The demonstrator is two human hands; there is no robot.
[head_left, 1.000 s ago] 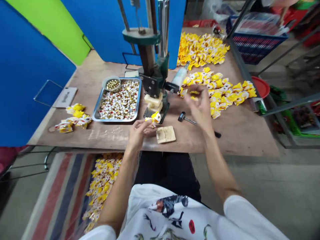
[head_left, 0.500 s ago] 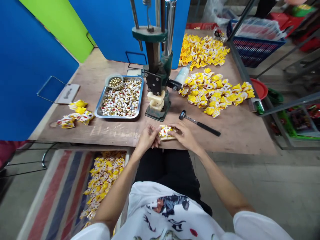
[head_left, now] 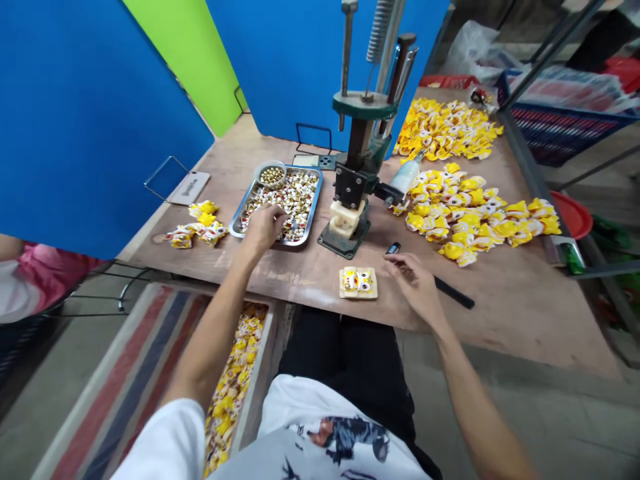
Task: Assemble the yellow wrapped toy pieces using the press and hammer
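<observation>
My left hand (head_left: 265, 230) is over the front of a metal tray (head_left: 295, 244) of small white-and-gold pieces (head_left: 300, 200). Its thumb and fingers are drawn together; whatever they pinch is too small to make out. My right hand (head_left: 415, 283) hovers by the hammer (head_left: 454, 293), its fingers loosely apart and covering part of the shaft. Between the hands, a yellow-and-white lion-face piece (head_left: 359, 282) lies face up in a pale block (head_left: 373, 291), touched by neither hand.
A green hand press (head_left: 350, 187) stands behind the block. A round tub (head_left: 271, 175) of gold beads sits in the tray. Yellow pieces are heaped at right (head_left: 475, 213), with a few at left (head_left: 203, 230). A glue-like bottle (head_left: 406, 175) lies beside the press.
Both hands have let go of the lion-face piece. My left hand has moved left to the tray, my right hand right to the hammer. The view has shifted.
</observation>
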